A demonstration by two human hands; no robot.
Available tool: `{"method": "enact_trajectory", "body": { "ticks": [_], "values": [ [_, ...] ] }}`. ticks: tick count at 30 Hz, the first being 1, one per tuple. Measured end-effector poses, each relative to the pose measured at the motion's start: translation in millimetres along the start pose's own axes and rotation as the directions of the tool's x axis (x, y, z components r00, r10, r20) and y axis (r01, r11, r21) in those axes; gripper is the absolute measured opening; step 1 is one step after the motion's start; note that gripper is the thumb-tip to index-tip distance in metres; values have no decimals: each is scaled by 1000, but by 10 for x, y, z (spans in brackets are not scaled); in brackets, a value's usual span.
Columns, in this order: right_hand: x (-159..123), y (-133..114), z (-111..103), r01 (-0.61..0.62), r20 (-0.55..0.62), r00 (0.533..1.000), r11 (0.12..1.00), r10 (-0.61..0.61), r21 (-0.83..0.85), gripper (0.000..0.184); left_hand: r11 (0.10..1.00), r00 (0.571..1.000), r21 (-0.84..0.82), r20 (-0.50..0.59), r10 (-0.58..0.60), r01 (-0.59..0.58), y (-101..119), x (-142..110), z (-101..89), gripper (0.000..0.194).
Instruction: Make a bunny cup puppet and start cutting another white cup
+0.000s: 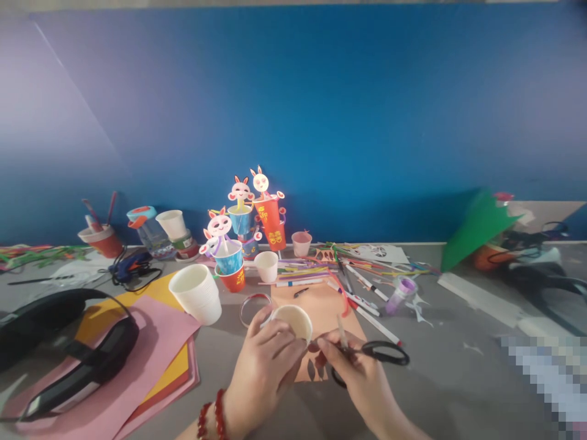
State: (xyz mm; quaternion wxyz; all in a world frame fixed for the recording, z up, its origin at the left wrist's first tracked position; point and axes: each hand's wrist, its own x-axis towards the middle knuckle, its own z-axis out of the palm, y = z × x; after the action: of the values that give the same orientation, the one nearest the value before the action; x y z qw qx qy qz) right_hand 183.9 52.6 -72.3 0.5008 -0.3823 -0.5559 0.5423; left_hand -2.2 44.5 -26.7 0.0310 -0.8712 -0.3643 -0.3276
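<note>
My left hand (268,360), with a red bead bracelet at its wrist, is wrapped round a white paper cup (298,316) whose mouth is tipped towards me. Black-handled scissors (384,352) lie in my right hand (355,366), blades pointing up and away. The thumb and forefinger of that hand pinch together close to the cup's rim; whether they hold something small there is hidden. Under both hands lies a sheet of peach paper (316,299) with leaf-shaped cut-outs near its front edge. A roll of clear tape (254,308) is just beyond my left hand.
Left of my hands are stacked white cups (196,293), coloured paper (160,342) and black headphones (92,360). Rabbit-faced paper cup figures (229,253) stand behind, near the blue wall (293,122). Several markers (376,324) and a purple glitter jar (401,295) lie to the right.
</note>
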Motion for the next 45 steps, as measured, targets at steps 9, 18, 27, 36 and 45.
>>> {"method": "enact_trajectory", "body": {
  "ticks": [9, 18, 27, 36, 45],
  "values": [
    [-17, -101, -40, 427, 7, 887, 815, -462, -393, 20, 940, 970, -262, -44, -238, 219, -68, -64, 143, 2],
    [8, -104, -68, 367, 79, 926, 836, -368, -407, 24, 658, 878, -630, 80, -472, 411, -55, -98, 258, 16],
    [80, 11, -100, 94, -121, 986, 983, -114, -158, 39, 448, 720, -672, 185, -669, 590, -201, -138, 448, 22],
    [19, -14, -82, 298, 54, 951, 856, -305, -422, 22, 650, 839, -583, 108, -533, 488, -102, -107, 367, 13],
    [7, -59, -90, 359, 103, 931, 822, -351, -442, 19, 814, 894, -405, 21, -447, 417, -37, -133, 327, 10]
  ]
}}
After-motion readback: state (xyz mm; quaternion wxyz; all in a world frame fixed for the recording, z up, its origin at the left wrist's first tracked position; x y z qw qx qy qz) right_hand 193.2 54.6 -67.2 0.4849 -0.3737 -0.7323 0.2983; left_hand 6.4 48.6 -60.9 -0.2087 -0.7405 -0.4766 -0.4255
